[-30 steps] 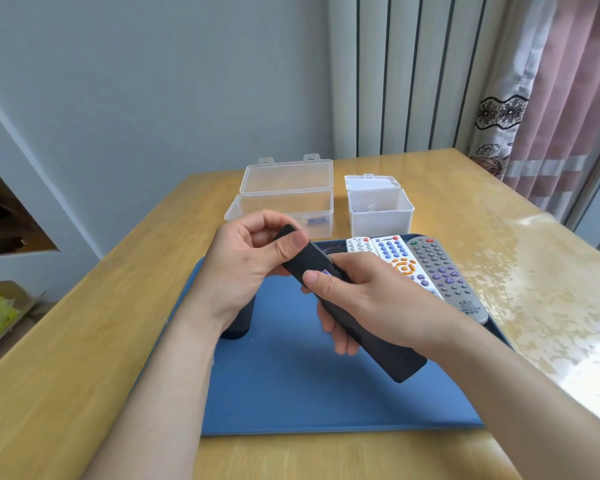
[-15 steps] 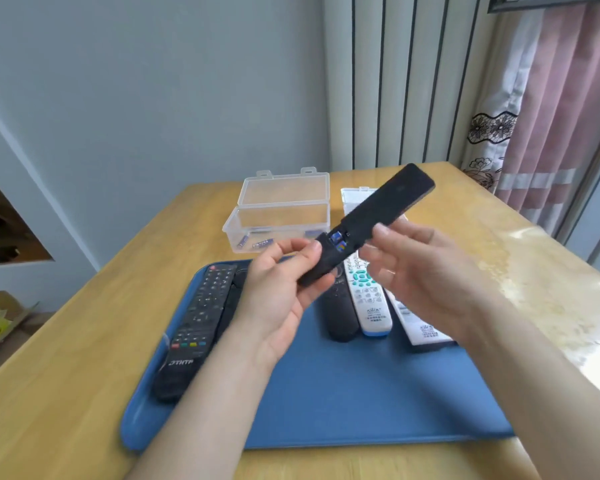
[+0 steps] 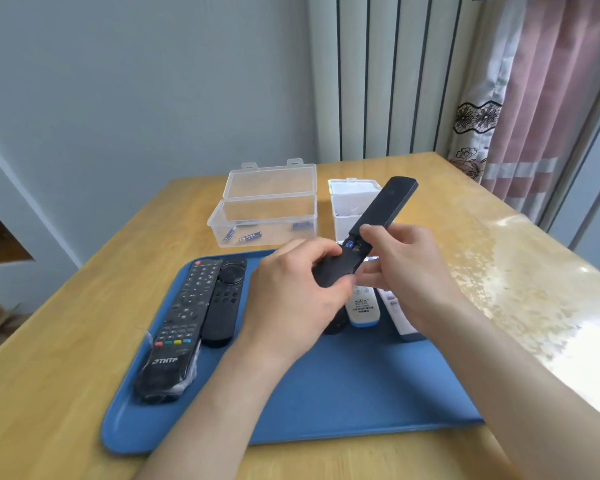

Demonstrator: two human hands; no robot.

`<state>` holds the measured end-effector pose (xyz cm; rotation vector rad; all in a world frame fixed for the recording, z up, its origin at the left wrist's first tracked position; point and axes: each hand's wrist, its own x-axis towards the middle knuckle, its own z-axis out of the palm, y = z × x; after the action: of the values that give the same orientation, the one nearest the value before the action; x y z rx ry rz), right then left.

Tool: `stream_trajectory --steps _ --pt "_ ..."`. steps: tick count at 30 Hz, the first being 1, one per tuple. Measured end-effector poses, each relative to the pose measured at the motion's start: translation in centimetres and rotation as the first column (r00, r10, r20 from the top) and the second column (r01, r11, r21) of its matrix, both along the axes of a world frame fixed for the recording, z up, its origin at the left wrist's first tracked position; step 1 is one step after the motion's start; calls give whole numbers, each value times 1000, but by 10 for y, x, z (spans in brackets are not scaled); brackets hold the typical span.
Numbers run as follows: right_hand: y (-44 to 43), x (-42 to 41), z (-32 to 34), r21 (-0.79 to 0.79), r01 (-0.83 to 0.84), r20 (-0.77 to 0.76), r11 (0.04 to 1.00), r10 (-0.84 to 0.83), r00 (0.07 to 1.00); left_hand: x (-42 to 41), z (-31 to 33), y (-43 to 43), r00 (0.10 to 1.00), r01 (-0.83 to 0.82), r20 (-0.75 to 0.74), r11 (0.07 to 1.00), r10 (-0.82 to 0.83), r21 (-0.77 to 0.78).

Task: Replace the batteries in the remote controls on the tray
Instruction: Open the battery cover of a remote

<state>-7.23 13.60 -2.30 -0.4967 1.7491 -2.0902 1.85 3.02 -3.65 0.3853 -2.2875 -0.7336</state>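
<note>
A long black remote point(image 3: 381, 216) is held in the air over the blue tray point(image 3: 326, 403), its far end tilted up and away. My left hand point(image 3: 291, 292) grips its near end. My right hand point(image 3: 402, 268) holds its middle, fingers at the open battery bay, where blue batteries point(image 3: 352, 245) show. On the tray's left lie a black THTF remote point(image 3: 179, 327) and a slimmer black remote point(image 3: 224, 299). A white remote with a blue end point(image 3: 362, 308) and another white one point(image 3: 400, 322) lie partly hidden behind my hands.
Behind the tray stands an open clear box point(image 3: 264, 211) with a few blue batteries point(image 3: 250, 237) in it, and beside it a small white open box point(image 3: 347, 206). The wooden table point(image 3: 482, 271) runs to a curtain on the right and a wall at the back.
The remote, held low with its far end pointing towards me a second ago, was turned end over end. Since half a second ago my hands have lowered slightly and my right fingers closed in at the battery bay.
</note>
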Motion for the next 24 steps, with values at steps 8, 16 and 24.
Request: stream_trajectory --steps 8,16,24 --pt "0 -1 -1 -43 -53 48 998 55 997 -1 2 1 1000 25 -11 973 -23 229" --pt "-4 6 0 -82 -108 -35 991 105 994 -3 2 2 996 46 -80 962 -26 268" --pt "1 -5 -2 -57 -70 -13 996 69 998 3 3 -8 980 176 99 984 -171 -41"
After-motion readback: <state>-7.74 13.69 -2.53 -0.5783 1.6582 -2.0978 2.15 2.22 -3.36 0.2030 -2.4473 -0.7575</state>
